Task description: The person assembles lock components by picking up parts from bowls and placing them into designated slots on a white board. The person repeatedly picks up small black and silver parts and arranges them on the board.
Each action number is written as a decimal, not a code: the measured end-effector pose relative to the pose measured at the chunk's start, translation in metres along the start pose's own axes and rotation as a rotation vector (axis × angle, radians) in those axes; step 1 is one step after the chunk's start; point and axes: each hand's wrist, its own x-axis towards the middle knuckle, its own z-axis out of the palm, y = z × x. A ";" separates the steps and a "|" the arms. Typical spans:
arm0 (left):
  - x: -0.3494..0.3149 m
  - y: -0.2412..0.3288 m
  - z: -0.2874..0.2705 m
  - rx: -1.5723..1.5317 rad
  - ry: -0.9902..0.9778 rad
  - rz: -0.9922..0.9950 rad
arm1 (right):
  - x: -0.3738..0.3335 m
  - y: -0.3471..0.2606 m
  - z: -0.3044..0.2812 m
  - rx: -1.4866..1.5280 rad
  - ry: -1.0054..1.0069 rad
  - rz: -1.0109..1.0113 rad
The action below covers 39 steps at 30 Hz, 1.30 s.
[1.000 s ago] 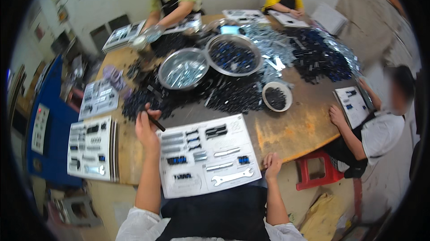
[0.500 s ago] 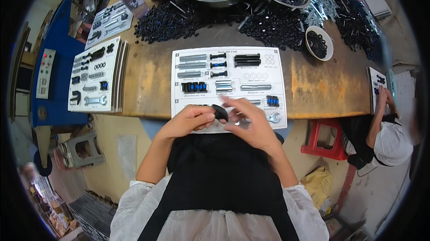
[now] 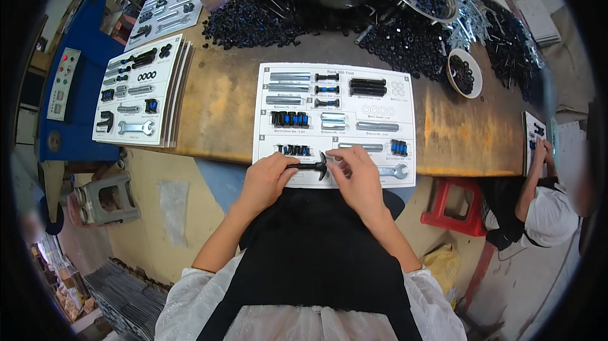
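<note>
The left hand (image 3: 261,181) is closed around the straight part of a black tool (image 3: 323,167), which has a curved crosspiece at its end, over the lower part of a white card (image 3: 380,67) on the front edge of the counter (image 3: 468,141). The right hand (image 3: 359,181) is just beside this crosspiece, its thumb and fingers bent and apart from each other, but whether they touch it, I cannot tell. On the card, short black bolts (image 3: 294,150) are near the left hand, and a silver wrench (image 3: 400,170) is beside the right hand.
</note>
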 end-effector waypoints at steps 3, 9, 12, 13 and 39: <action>-0.001 -0.006 0.002 0.097 0.029 0.044 | -0.001 -0.006 0.009 -0.169 -0.053 -0.008; -0.009 -0.018 -0.009 0.150 0.174 0.019 | 0.002 -0.002 0.030 -0.142 -0.086 -0.011; -0.014 -0.027 -0.014 0.190 0.149 -0.013 | -0.001 0.001 0.033 -0.121 -0.059 -0.013; -0.015 -0.028 -0.016 0.201 0.139 -0.010 | -0.004 0.001 0.035 -0.125 -0.041 -0.017; 0.011 -0.093 -0.021 0.255 0.577 -0.108 | 0.415 -0.020 -0.093 -0.963 0.093 -0.220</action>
